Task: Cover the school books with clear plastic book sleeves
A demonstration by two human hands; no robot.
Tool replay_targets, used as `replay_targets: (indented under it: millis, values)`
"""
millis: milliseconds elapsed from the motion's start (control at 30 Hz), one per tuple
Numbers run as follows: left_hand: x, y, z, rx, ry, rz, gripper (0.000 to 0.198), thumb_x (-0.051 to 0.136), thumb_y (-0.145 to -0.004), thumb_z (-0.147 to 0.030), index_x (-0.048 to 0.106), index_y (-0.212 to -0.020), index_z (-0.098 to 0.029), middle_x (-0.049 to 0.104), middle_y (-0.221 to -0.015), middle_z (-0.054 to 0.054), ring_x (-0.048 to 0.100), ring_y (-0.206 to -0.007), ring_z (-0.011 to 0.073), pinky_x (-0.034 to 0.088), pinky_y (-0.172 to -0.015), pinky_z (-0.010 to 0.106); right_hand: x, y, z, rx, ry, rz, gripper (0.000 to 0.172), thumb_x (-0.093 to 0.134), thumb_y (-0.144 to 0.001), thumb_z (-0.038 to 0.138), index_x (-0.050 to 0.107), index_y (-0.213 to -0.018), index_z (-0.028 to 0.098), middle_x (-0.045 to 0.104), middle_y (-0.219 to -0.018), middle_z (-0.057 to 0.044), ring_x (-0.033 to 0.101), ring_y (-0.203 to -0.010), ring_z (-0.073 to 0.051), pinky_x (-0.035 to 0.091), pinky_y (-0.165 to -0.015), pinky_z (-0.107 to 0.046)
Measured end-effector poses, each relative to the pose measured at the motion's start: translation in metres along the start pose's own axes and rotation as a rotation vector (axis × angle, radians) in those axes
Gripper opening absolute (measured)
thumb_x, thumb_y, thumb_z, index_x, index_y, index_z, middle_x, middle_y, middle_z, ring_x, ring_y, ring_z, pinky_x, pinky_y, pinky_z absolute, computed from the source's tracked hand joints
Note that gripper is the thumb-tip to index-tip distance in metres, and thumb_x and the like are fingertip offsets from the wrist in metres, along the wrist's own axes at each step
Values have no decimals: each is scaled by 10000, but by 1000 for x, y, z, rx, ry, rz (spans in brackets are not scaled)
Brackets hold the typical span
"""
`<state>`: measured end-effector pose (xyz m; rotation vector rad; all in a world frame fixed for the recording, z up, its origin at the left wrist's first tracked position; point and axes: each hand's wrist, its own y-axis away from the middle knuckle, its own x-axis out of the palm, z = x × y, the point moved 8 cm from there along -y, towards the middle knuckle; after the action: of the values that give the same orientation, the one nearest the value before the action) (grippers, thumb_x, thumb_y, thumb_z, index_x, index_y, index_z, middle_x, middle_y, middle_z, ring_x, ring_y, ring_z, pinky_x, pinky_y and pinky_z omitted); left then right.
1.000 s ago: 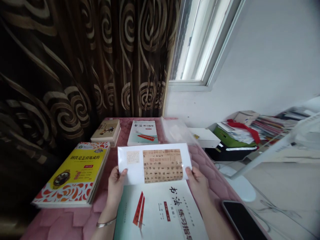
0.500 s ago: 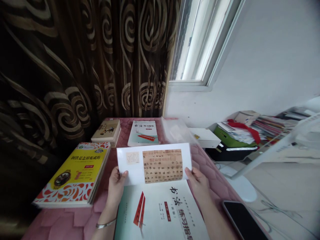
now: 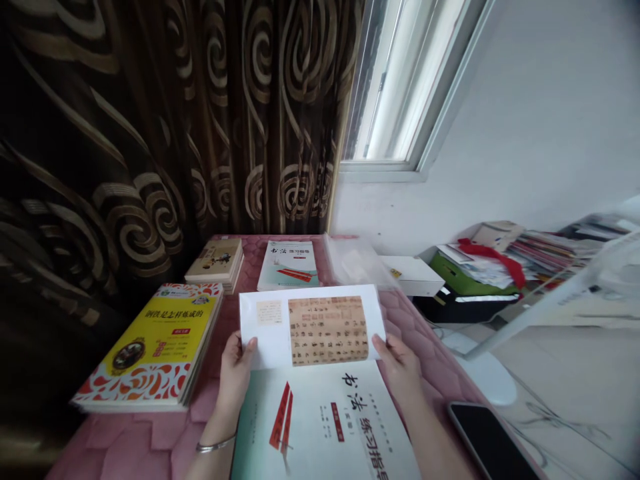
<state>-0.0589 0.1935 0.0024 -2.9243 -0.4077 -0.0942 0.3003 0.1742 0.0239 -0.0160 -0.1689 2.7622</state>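
Note:
My left hand (image 3: 236, 367) pinches the left edge of a white page (image 3: 267, 343) bearing a tan calligraphy print, thumb on top. The page's right edge is between the thumb and fingers of my right hand (image 3: 401, 365). Directly below the page, between my forearms, lies a calligraphy workbook (image 3: 313, 423), cover up and turned sideways, with a red-ribbon drawing. Whether the page belongs to this workbook I cannot tell. A bracelet (image 3: 216, 445) circles my left wrist.
On the pink padded table cover (image 3: 133, 447) are yellow-covered books (image 3: 165, 337), a stack of small books (image 3: 215, 261), another calligraphy workbook (image 3: 289, 263), clear plastic sheets (image 3: 353, 260) and a phone (image 3: 493, 440). A white box (image 3: 415, 277) is beyond the right edge, near piled papers (image 3: 477, 267).
My hands keep the same hold on the page. The whole view has shifted slightly, with things appearing a little further right.

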Motion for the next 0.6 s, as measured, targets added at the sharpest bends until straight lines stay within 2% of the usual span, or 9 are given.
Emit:
replay_targets:
  millis: [300, 433, 600]
  values:
    - [1, -1, -7, 5, -66, -32, 349, 650, -765, -491, 598, -859, -159, 659, -788, 28, 576, -706, 163, 468, -678, 273, -2, -4, -11, 65, 78, -17, 503, 690, -622, 676, 646, -707, 182, 685, -651, -43, 605, -590, -211, 482, -520, -293]
    - [0, -2, -13, 44, -166, -55, 363, 617, -774, -521, 602, -840, -164, 642, -751, 21, 575, -701, 167, 469, -665, 274, -2, -5, -15, 47, 100, -21, 541, 667, -646, 703, 629, -708, 167, 676, -654, -43, 595, -601, -204, 471, -532, -284]
    - [-6, -6, -7, 63, -297, -109, 452, 581, -757, -611, 614, -870, -174, 680, -793, 61, 627, -748, 214, 502, -707, 327, 3, -7, -22, 55, 121, 19, 501, 642, -700, 676, 631, -748, 177, 660, -658, -12, 589, -622, -194, 462, -546, -273]
